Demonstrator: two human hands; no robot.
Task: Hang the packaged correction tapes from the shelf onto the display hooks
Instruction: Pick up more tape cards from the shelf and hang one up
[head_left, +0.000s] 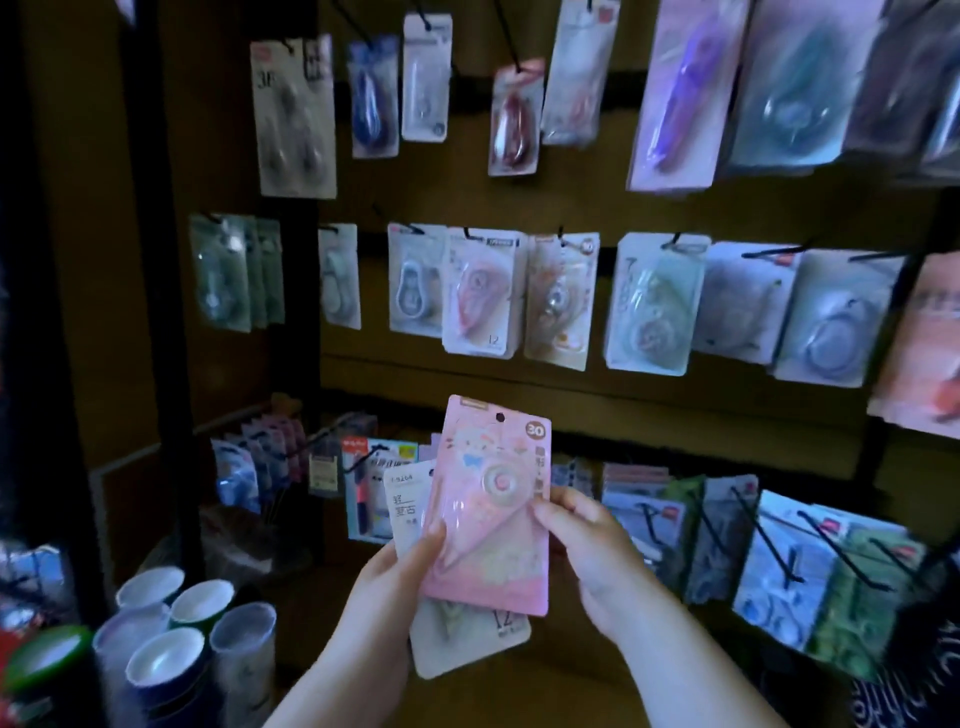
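A pink packaged correction tape (491, 519) marked "30", with a hang hole at its top, is held upright in front of the display. My left hand (400, 571) grips its left edge together with a white pack (467, 644) stacked behind it. My right hand (587, 551) pinches the pink pack's right edge with thumb and fingers. Above hang rows of packaged correction tapes on black display hooks (467, 234); a similar pink pack (558, 301) hangs in the middle row.
Several round tubs (171, 654) with white rims stand at the lower left. More hooks with packs (779, 556) stick out at the lower right. A dark upright post (166, 291) borders the display on the left.
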